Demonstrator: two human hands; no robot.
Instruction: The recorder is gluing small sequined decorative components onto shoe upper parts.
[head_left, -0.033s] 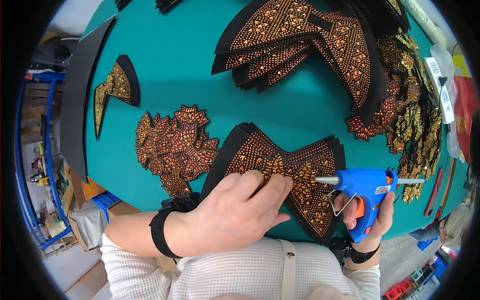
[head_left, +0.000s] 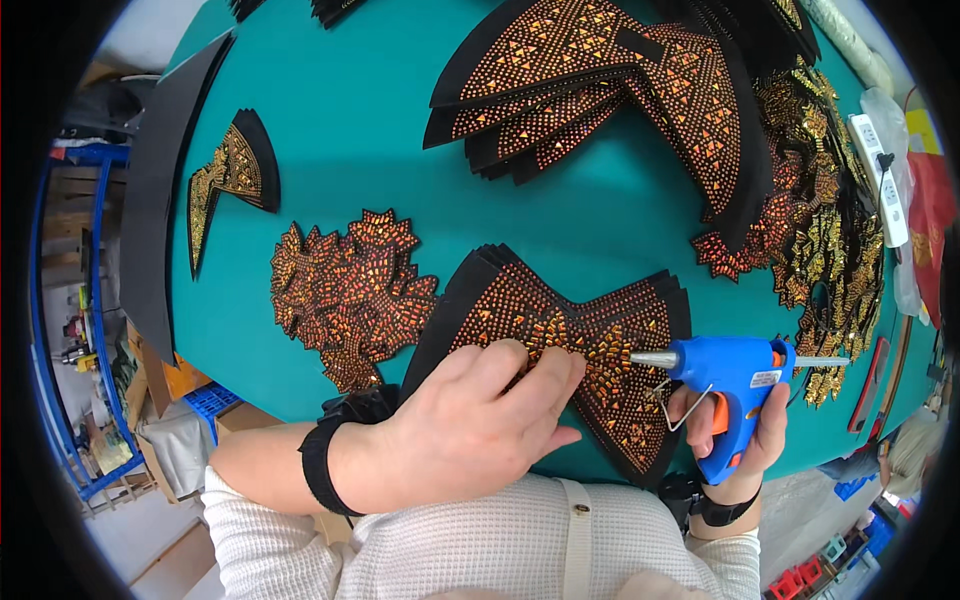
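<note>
Blue hot glue gun (head_left: 735,395) with an orange trigger is in my right hand (head_left: 755,435); a glue stick pokes out of its back. Its metal nozzle points left, close above a stack of flared black pieces (head_left: 640,420) covered in orange-gold studs. On the middle of the top piece sits a cluster of larger, brighter stones (head_left: 607,360). My left hand (head_left: 480,425) lies over the stack's left part, its bent fingers pressed together on the studded centre beside that cluster. What is under the fingertips is hidden.
Left of the stack lies a pile of jagged studded pieces (head_left: 350,290). Farther off are a larger fanned stack (head_left: 590,90) and a single gold-studded piece (head_left: 235,180). Gold strips (head_left: 835,230) and a white power strip (head_left: 880,180) line the right side of the green table (head_left: 330,130).
</note>
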